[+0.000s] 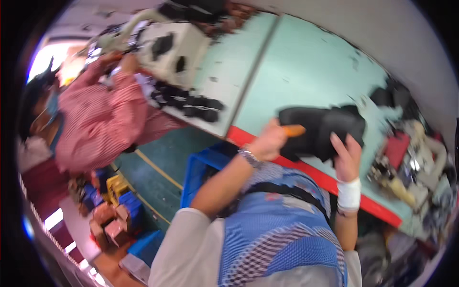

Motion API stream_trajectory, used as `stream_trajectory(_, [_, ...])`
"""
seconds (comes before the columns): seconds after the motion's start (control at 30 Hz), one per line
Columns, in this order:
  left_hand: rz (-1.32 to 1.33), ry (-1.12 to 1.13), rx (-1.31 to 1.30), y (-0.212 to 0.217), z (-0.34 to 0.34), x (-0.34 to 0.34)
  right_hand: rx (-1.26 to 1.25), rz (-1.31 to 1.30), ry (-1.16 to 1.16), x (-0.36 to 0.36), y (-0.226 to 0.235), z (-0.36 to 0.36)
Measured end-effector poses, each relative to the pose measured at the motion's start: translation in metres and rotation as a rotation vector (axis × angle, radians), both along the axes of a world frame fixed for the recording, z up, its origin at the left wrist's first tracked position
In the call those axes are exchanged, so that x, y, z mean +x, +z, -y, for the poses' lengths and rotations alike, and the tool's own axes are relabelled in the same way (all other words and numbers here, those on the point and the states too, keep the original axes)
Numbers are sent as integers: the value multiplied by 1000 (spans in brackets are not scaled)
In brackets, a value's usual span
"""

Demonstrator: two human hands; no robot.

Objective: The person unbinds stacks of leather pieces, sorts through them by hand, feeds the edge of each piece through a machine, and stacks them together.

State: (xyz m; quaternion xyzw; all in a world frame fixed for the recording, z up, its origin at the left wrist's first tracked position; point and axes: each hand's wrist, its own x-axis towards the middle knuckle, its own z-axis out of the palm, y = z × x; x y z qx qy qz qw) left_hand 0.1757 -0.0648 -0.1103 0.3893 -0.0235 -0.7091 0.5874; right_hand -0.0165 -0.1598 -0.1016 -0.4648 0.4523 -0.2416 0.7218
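left hand: from my remote seat i see the left hand closed around a short orange tool, whose orange end sticks out to the right of the fist; blur keeps me from telling its exact kind.
right hand: the right hand is partly open, fingers apart, laid against the near right part of the black piece; i cannot tell whether it pinches the stuff or only rests on it.
wrists: i make out a bracelet on the left one and a white wrap round the right one.
black piece: the black piece lies folded or bunched between the two hands, on the worktop close to its red edge strip.
apron: a blue patterned apron covers the wearer's front, just below the worktop edge.
blue crate: i see the blue crate beside the left forearm, below worktop level.
right end: a mixed pile sits past the right hand.
left end: more black pieces lie in front of a white machine.
co-worker: a person in a red-and-white checked shirt reaches toward that machine.
floor: green floor with yellow lines; a yellow bin stands farther left.
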Motion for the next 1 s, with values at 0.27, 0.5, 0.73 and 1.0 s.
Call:
stream_trajectory(0.27, [140, 61, 6, -3, 16, 1, 151, 272, -99, -3, 4, -4])
stream_trajectory(0.5, [80, 36, 39, -2, 30, -11, -44, 86, -27, -3, 2, 0])
stream_trajectory(0.73, [60, -4, 115, -14, 1, 1, -262, 58, -354, -46, 1, 84])
stream_trajectory(1.0, [968, -198, 290, -50, 46, -25, 76, 185, -216, -30, -13, 51])
